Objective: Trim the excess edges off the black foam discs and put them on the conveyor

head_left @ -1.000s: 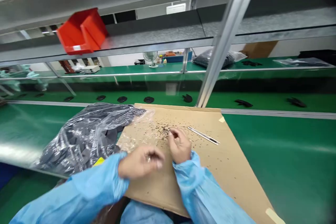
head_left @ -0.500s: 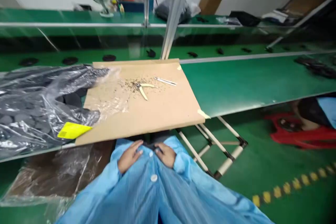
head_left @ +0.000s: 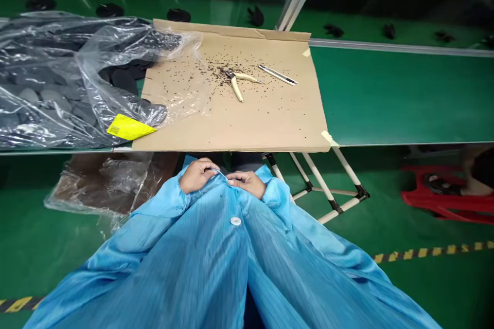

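My left hand (head_left: 196,175) is closed, its thumb and fingers pinching the front edge of the blue work coat (head_left: 193,257) at my lap. Beside it, my right hand (head_left: 249,183) pinches the same coat edge, a little apart from the left. A white button (head_left: 235,221) shows on the coat below my hands. On the cardboard sheet (head_left: 266,123) ahead lie nippers (head_left: 236,83) with cream handles, spread open. Near them rests a slim white and dark tool (head_left: 278,75), its kind unclear. Many small dark bits (head_left: 219,73) are scattered around the nippers.
A clear plastic bag (head_left: 46,77) of dark flat pieces with a yellow label (head_left: 129,126) lies left. Dark parts sit on the green strip behind. Below are a plastic-covered box (head_left: 104,185), a pipe frame (head_left: 328,190) and a red stool (head_left: 428,190) with a person's foot.
My hands lay loosely on my lap with fingers extended; now both have closed on the coat's edge. My view has tilted down, and the upper shelf has mostly left the picture.
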Demonstrator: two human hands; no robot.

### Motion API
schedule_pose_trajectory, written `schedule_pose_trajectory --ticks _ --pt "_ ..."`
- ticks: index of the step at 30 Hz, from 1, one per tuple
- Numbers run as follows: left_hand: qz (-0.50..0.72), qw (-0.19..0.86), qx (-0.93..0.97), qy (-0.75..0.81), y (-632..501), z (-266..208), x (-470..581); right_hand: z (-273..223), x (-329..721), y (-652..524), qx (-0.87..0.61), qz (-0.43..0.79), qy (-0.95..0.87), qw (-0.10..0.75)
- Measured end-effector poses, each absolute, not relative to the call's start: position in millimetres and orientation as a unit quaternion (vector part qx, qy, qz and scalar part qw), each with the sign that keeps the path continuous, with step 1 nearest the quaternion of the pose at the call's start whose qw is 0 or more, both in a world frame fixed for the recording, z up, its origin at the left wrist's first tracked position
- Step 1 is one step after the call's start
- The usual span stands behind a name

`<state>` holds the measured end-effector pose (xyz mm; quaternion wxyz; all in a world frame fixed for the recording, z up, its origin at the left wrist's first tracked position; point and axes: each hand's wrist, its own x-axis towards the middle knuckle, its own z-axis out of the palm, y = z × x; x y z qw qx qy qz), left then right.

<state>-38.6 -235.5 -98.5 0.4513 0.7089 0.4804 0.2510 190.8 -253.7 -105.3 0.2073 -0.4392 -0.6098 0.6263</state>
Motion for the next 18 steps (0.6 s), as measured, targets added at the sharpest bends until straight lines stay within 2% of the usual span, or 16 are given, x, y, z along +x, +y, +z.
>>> schedule_pose_trajectory --ticks 3,9,13,18 --pt "0.254 0.442 0.698 0.502 -240 -96 -43 -105 187 -248 -0.414 0.598 -0.662 0.182" --pt "0.23 0.437 0.699 0.517 -244 -94 -40 -109 186 -251 -0.448 0.508 -0.702 0.22" --pt "0.182 0.41 0.763 0.466 -248 -90 -28 -107 186 -256 -0.498 0.474 -0.701 0.188" --pt "0.128 0.409 0.838 0.339 -245 -82 -8 -107 190 -260 -0.543 0.511 -0.643 0.175"
